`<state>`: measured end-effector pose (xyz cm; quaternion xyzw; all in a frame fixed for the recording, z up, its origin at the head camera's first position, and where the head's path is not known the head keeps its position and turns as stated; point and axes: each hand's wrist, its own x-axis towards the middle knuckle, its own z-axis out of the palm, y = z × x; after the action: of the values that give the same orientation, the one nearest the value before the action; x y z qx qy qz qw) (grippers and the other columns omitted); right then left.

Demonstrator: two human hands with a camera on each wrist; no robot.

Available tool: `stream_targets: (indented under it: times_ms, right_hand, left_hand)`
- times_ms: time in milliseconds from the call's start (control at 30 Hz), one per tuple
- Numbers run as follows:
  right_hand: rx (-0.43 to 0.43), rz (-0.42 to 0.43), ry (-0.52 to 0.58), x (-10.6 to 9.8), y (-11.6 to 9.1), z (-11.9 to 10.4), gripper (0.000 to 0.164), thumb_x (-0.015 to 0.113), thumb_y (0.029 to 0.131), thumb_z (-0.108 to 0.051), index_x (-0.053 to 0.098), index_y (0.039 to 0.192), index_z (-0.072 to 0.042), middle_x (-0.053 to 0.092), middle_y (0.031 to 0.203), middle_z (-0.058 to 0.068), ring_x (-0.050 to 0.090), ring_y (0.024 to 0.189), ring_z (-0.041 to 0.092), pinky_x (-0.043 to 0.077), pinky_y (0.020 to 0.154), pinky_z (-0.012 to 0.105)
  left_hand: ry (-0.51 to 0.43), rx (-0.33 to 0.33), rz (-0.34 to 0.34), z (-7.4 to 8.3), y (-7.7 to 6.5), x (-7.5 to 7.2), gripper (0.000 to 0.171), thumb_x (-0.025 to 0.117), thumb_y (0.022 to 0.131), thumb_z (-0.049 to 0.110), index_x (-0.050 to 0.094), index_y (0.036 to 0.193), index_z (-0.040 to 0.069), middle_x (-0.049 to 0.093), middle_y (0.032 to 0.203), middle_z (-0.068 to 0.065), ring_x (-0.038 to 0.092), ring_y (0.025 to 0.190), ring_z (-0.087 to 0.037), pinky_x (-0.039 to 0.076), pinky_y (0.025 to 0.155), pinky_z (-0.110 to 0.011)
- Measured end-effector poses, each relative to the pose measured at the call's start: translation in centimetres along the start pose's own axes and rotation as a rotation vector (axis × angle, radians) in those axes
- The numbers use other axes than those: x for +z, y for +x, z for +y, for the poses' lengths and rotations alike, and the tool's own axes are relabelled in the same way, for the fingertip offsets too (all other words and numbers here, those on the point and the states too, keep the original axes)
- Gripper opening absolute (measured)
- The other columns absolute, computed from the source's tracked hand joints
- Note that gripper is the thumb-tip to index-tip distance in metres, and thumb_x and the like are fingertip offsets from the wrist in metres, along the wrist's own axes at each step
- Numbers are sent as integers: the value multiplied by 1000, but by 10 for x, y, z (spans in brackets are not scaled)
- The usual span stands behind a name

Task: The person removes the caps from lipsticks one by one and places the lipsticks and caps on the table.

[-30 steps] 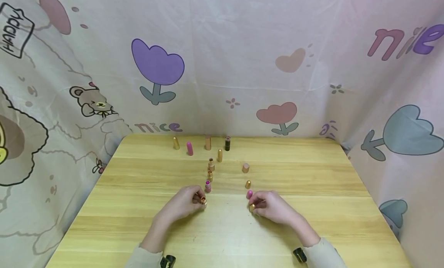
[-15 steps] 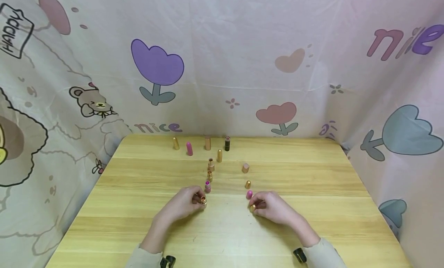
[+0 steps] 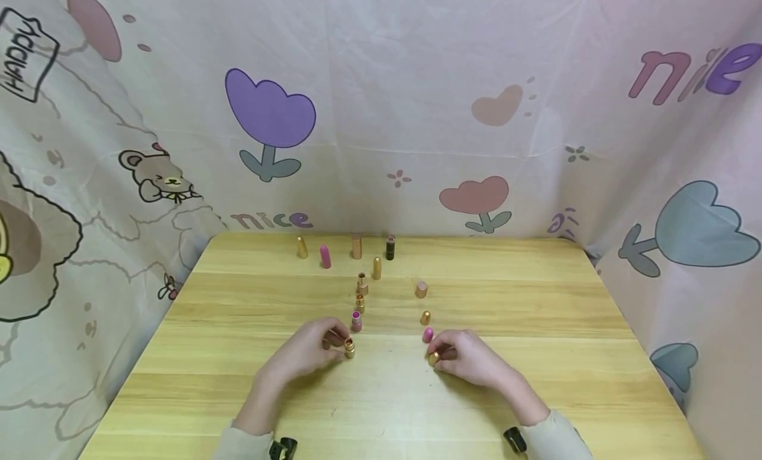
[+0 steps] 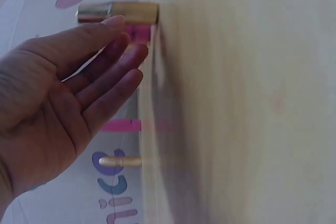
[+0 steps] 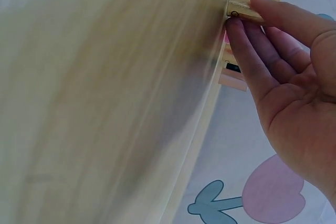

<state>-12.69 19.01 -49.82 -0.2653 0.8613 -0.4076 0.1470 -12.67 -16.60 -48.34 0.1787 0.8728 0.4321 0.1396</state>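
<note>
A gold lipstick tube (image 3: pixel 349 349), uncapped and upright, stands on the wooden table. Beside it is my left hand (image 3: pixel 306 347), fingers loosely bent and spread apart; in the left wrist view the thumb tip overlaps the tube's lower side. Across from it, my right hand (image 3: pixel 470 357) pinches a small gold cap (image 3: pixel 434 358) between thumb and fingertips, low over the table. Beyond the left hand runs a line of uncapped tubes: pink (image 3: pixel 356 322), gold (image 3: pixel 360 304) and rose-gold (image 3: pixel 362 284). Past the right hand stand a pink cap (image 3: pixel 428 335), a gold cap (image 3: pixel 425 318) and a rose-gold cap (image 3: pixel 421 290).
Towards the back edge stand a gold lipstick (image 3: pixel 302 247), a pink one (image 3: pixel 325 257), a rose-gold one (image 3: pixel 356 247), a black one (image 3: pixel 390 248) and another gold one (image 3: pixel 378 269). A printed curtain (image 3: pixel 381 129) surrounds the table's back and sides.
My left fingers have loosened from the gold tube and drawn slightly left, leaving it standing. The right hand with the gold cap stays nearly still.
</note>
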Motion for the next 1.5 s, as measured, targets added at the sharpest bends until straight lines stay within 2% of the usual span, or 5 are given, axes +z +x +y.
stream_targets:
  times_ms: [367,600,767,1133,1500]
  right_hand:
    - [8,-4,11,0,0,0,23,80,86,1,73,107,-5,74,106,4,73,99,18,61,88,22]
    - [-8,-3,28,2,0,0,24,81,85,1,72,106,-3,73,107,6,73,100,21,61,90,24]
    - [-1,0,30,3,1,0,23,81,85,1,72,107,-2,74,107,7,73,100,20,60,90,22]
    - [20,-2,41,5,0,0,25,81,85,1,71,109,-1,72,111,9,72,103,22,59,92,22]
    - [21,-5,47,4,0,-2,26,80,86,2,71,109,1,72,111,10,73,103,23,59,92,22]
  left_hand:
    - [-131,21,210,-4,14,-27,37,76,92,2,63,127,-2,69,121,-22,70,106,-30,62,92,-32]
    - [-259,133,397,-1,54,-29,47,75,94,4,57,137,-1,60,136,-22,62,123,-38,57,104,-43]
    - [-261,165,442,2,86,-29,51,72,97,8,52,143,-2,54,143,-23,56,131,-40,51,110,-53]
    - [-153,96,283,-2,136,-36,53,71,100,18,52,146,-1,55,144,-25,55,132,-40,50,112,-50]
    - [-21,47,54,4,159,-41,42,65,103,16,57,140,-3,64,135,-19,63,123,-36,57,104,-45]
